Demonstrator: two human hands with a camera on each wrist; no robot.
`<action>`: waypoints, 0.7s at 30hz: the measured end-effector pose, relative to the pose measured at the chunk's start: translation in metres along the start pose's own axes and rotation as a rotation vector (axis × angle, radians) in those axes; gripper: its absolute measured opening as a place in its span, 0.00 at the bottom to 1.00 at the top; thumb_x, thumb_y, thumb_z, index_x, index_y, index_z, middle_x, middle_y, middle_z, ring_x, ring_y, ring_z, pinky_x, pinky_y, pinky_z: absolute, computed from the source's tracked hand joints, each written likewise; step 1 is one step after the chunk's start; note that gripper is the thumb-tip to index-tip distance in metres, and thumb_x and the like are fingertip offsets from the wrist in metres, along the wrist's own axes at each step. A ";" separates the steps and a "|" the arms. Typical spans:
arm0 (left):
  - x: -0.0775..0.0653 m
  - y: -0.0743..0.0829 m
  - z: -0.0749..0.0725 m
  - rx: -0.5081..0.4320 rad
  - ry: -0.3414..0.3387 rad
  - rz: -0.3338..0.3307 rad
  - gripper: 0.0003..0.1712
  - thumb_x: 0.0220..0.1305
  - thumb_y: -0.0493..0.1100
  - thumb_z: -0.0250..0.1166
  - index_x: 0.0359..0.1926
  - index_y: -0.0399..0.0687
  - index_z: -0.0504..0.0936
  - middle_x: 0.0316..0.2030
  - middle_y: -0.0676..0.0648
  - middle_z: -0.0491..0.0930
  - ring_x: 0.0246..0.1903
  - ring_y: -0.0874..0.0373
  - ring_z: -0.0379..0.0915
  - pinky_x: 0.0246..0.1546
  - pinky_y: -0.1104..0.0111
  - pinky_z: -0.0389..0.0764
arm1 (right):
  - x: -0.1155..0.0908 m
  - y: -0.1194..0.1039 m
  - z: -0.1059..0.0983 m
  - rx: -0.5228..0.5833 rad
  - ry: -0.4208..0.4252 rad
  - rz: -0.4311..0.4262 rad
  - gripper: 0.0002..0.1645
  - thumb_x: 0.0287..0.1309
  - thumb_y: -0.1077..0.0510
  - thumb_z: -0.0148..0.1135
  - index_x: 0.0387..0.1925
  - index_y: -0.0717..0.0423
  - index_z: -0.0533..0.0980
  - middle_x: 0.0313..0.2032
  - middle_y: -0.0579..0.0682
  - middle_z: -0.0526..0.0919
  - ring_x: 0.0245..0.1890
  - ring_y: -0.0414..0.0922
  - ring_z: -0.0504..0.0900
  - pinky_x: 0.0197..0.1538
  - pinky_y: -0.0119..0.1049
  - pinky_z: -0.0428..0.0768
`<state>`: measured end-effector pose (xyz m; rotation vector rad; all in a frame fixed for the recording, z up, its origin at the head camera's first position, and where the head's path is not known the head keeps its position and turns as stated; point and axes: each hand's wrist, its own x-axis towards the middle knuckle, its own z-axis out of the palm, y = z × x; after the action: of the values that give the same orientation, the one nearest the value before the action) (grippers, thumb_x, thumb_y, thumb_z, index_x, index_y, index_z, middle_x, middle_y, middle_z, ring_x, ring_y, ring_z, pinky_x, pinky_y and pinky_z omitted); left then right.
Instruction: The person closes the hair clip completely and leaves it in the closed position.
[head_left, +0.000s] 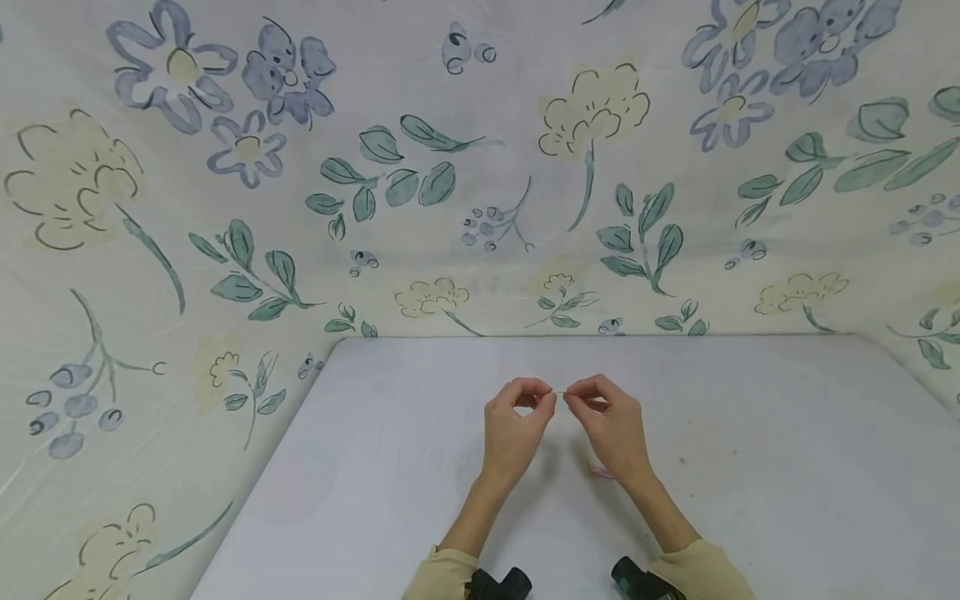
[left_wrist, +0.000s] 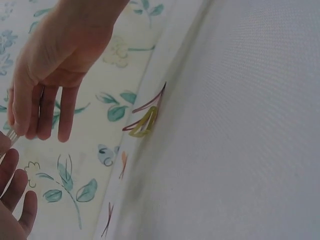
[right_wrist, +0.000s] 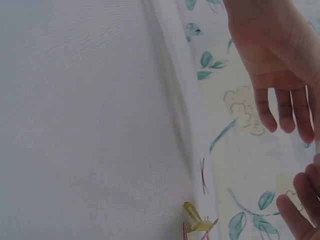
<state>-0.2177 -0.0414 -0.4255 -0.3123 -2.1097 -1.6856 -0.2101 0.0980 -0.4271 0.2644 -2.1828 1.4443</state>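
My left hand [head_left: 513, 429] and right hand [head_left: 611, 425] meet fingertip to fingertip above the white table [head_left: 375, 467]. Between them both pinch a thin yellowish strand [head_left: 560, 392]. In the left wrist view it shows as pale lines [left_wrist: 12, 134] at the left edge, where the right hand [left_wrist: 62, 55] is above and the left hand [left_wrist: 15, 200] below. The right hand's other fingers hang down fairly straight there. Fingers hide most of the strand. A small pink thing [head_left: 602, 472] lies by the right wrist, partly covered by it.
In the left wrist view a yellow loop [left_wrist: 145, 122] lies with thin purple strands [left_wrist: 150, 104]. Near it are a small orange piece [left_wrist: 124, 160] and crossed dark strands [left_wrist: 108, 220]. A flower-printed sheet [head_left: 480, 167] hangs behind the table. Small specks [head_left: 682, 460] dot the tabletop.
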 end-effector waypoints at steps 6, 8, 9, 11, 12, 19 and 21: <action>0.000 0.014 -0.002 -0.001 -0.018 -0.044 0.03 0.58 0.31 0.67 0.34 0.37 0.84 0.30 0.42 0.83 0.32 0.51 0.76 0.41 0.54 0.77 | 0.001 0.000 -0.001 0.051 -0.017 0.061 0.04 0.58 0.65 0.68 0.36 0.58 0.81 0.34 0.50 0.85 0.37 0.45 0.84 0.45 0.33 0.82; -0.001 0.023 -0.005 -0.007 -0.025 -0.048 0.03 0.58 0.30 0.66 0.34 0.34 0.83 0.29 0.41 0.83 0.31 0.51 0.76 0.42 0.52 0.77 | 0.001 0.000 -0.001 0.070 -0.025 0.079 0.04 0.58 0.65 0.68 0.36 0.58 0.81 0.34 0.50 0.85 0.38 0.44 0.83 0.44 0.30 0.81; -0.002 0.027 -0.007 -0.010 -0.027 -0.051 0.03 0.58 0.30 0.66 0.34 0.33 0.83 0.29 0.41 0.83 0.31 0.51 0.76 0.42 0.52 0.77 | 0.001 0.001 -0.001 0.078 -0.029 0.085 0.04 0.58 0.64 0.68 0.36 0.58 0.81 0.34 0.50 0.85 0.38 0.44 0.83 0.44 0.29 0.80; -0.004 0.035 -0.010 -0.011 -0.026 -0.052 0.03 0.58 0.30 0.66 0.34 0.33 0.83 0.28 0.41 0.83 0.31 0.53 0.76 0.41 0.56 0.77 | 0.001 0.001 -0.002 0.090 -0.038 0.097 0.05 0.59 0.63 0.68 0.37 0.58 0.81 0.35 0.50 0.85 0.38 0.42 0.82 0.44 0.29 0.80; -0.004 0.038 -0.011 -0.012 -0.025 -0.054 0.02 0.58 0.30 0.66 0.33 0.33 0.83 0.28 0.41 0.83 0.31 0.53 0.76 0.41 0.58 0.77 | 0.001 0.001 -0.002 0.093 -0.042 0.104 0.05 0.59 0.63 0.68 0.37 0.58 0.81 0.36 0.50 0.85 0.38 0.42 0.82 0.44 0.29 0.80; -0.004 0.038 -0.013 -0.012 -0.036 -0.059 0.02 0.59 0.31 0.66 0.34 0.34 0.83 0.28 0.42 0.83 0.31 0.54 0.75 0.40 0.64 0.75 | 0.002 -0.002 -0.004 0.131 -0.072 0.184 0.07 0.61 0.59 0.67 0.39 0.57 0.81 0.37 0.51 0.84 0.38 0.40 0.80 0.44 0.30 0.79; -0.003 0.037 -0.013 -0.011 -0.044 -0.059 0.02 0.59 0.31 0.66 0.34 0.35 0.83 0.29 0.42 0.83 0.31 0.54 0.75 0.40 0.65 0.75 | 0.002 -0.001 -0.004 0.137 -0.083 0.195 0.08 0.62 0.57 0.67 0.40 0.58 0.81 0.38 0.51 0.84 0.38 0.40 0.79 0.45 0.30 0.79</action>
<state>-0.1972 -0.0451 -0.3925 -0.2958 -2.1619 -1.7392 -0.2101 0.1012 -0.4237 0.1647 -2.2295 1.7218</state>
